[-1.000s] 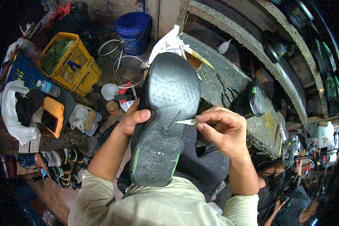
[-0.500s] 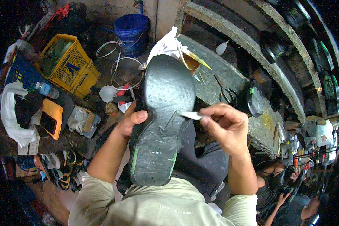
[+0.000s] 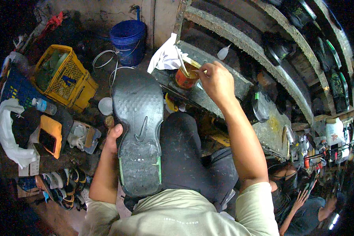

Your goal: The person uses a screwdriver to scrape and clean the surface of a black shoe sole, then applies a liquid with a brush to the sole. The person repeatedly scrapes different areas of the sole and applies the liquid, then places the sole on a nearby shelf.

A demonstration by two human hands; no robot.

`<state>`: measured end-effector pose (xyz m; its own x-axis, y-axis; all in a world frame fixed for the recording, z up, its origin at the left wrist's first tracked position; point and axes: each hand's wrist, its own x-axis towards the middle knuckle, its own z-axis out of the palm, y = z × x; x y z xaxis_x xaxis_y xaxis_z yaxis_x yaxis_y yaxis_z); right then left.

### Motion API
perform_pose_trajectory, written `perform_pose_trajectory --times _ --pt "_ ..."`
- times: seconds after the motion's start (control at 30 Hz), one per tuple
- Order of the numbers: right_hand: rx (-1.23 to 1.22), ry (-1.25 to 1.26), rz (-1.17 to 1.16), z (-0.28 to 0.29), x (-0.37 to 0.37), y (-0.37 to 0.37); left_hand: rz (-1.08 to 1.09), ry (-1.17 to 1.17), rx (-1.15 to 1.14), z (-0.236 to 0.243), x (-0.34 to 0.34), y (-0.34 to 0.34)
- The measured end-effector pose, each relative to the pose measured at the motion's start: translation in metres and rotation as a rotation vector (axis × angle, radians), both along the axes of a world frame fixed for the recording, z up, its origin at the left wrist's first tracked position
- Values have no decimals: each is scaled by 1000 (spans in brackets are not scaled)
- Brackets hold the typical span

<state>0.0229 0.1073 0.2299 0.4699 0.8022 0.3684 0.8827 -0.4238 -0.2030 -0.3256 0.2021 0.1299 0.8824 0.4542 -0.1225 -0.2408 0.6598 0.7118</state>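
Note:
A black shoe sole (image 3: 139,104), with green strips along its heel edges, faces me lengthwise over my lap. Its left edge is in my left hand (image 3: 112,137), thumb at the rim and the other fingers hidden behind it. My right hand (image 3: 218,83) is at the mouth of a red and yellow can (image 3: 186,78) on the grey bench. Its fingers pinch a small pale flat applicator (image 3: 198,71) whose tip reaches over the can's opening. Beside the can lies a crumpled white cloth (image 3: 166,57).
Left of me are a yellow crate (image 3: 65,78), a blue bucket (image 3: 127,42), a water bottle (image 3: 44,106) and an orange-framed pouch (image 3: 50,136). Shelves (image 3: 240,34) holding shoes curve along the right. Another person's hand (image 3: 301,198) shows at lower right.
My right hand has gone from the middle of the sole up to the can with the applicator. The sole has shifted left and slightly down in view, still in my left hand.

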Motion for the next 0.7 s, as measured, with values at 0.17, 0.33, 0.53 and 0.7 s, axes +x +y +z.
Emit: perform_pose_trajectory --times 0.17,0.33,0.53,0.7 --pt "-230 -28 -16 -9 5 34 69 32 -55 -2 -5 0" --pt "-204 24 -83 7 1 26 115 77 37 3 -4 1" --pt "100 183 -58 14 -5 -11 108 30 -101 8 3 3" --pt "264 354 -89 -3 -7 -21 174 134 -95 11 11 0"
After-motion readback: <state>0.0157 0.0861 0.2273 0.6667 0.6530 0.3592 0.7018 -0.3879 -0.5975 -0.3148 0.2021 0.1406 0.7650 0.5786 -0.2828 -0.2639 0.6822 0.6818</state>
